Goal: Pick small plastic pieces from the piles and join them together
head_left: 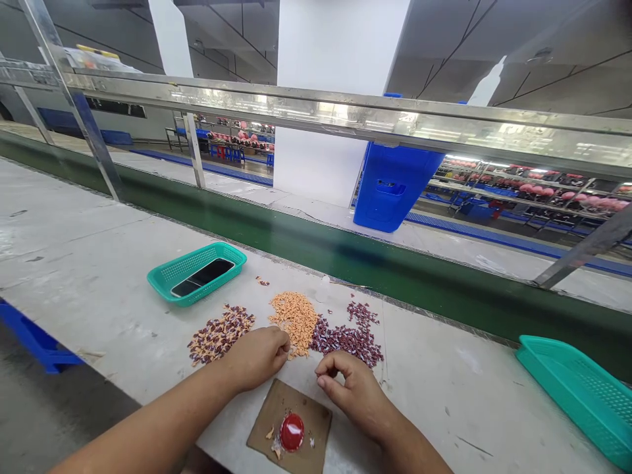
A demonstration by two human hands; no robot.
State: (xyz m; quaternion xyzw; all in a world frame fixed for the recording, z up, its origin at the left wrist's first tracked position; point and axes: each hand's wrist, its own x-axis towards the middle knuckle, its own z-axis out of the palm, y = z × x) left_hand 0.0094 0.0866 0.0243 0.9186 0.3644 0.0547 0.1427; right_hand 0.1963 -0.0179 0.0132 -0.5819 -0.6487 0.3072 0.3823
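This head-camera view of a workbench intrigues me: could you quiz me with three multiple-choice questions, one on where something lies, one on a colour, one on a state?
1. Where does the black smartphone lie?
A. On the floor
B. In the teal perforated tray
C. On the cardboard sheet

2. What colour is the round cap on that sheet?
A. Red
B. Blue
C. Green

3. How do the right hand's fingers stand?
A. Spread flat
B. Wrapped around the smartphone
C. Curled together over the bench

Answers:
1 B, the tray's rim surrounds it.
2 A, the cap shows plainly red.
3 C, they bend inward, away from the tray.
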